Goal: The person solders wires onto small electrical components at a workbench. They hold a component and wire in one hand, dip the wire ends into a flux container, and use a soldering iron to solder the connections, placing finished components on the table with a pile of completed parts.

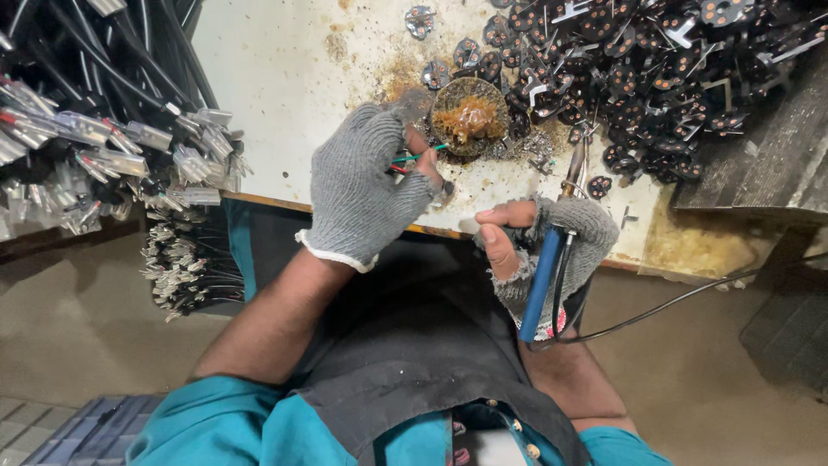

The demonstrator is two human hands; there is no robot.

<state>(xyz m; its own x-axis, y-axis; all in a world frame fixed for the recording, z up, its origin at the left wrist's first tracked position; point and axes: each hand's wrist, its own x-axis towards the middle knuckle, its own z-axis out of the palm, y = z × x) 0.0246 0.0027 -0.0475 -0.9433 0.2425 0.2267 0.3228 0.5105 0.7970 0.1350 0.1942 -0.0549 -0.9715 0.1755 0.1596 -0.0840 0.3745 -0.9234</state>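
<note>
My left hand [366, 185], in a grey fingerless glove, pinches thin red and green wires [414, 160] whose tips reach a small round tin of amber flux [468, 116] on the stained white bench [285, 78]. My right hand [548, 246], also gloved, grips a blue-handled soldering iron [545, 276]. Its metal tip [576, 164] points up toward the bench, just right of the tin. The iron's black cord [681, 302] trails off to the right.
A large heap of small dark round circuit boards [655, 60] covers the bench's upper right. Bundles of black cables with grey connectors [103, 129] hang at the left. A dark ridged block [768, 164] lies at the right edge. My dark apron [414, 345] is below.
</note>
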